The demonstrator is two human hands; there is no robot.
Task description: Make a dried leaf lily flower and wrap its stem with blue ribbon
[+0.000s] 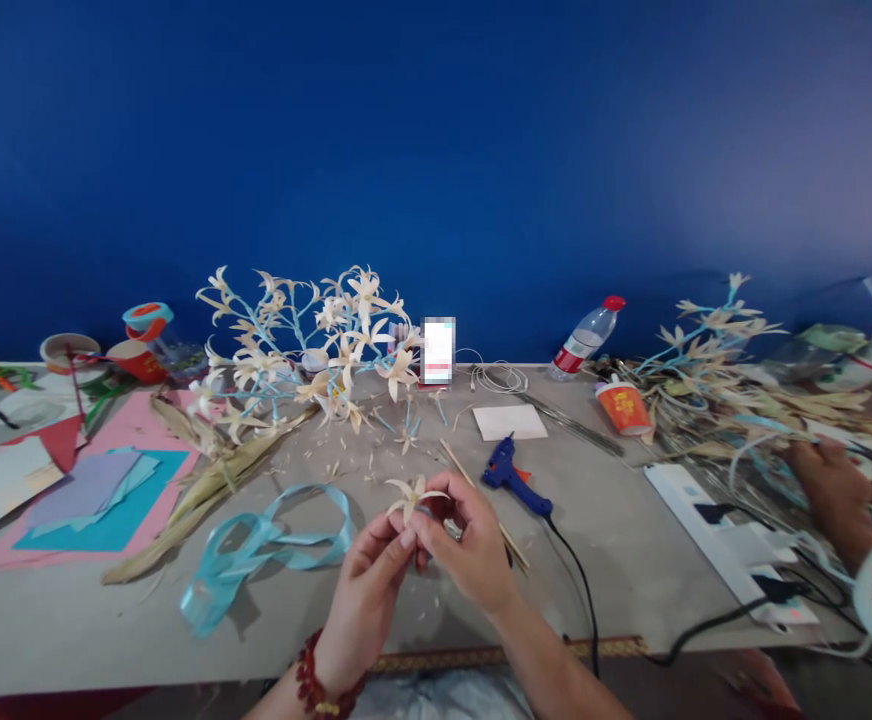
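Between my two hands, just above the table's front half, is a small cream artificial flower [410,496] with pointed, curling petals. My left hand [377,560] pinches it low down from the left, a red beaded bracelet on the wrist. From the right, my right hand [467,545] grips the same flower near its base with thumb and fingers closed. The fingers hide its lower end. A loop of light blue ribbon [316,550] lies left of my hands. To their right rests a blue hot glue gun [515,478]; thin sticks [515,548] lie partly behind my right hand.
Blue-stemmed flower branches [346,340] stand at the back. Coloured paper sheets [136,510] and dried husks [196,510] lie left. A bottle [587,338], an orange-red cup [623,408] and a power strip [721,540] with cables are right. Another person's hand [830,490] works at far right.
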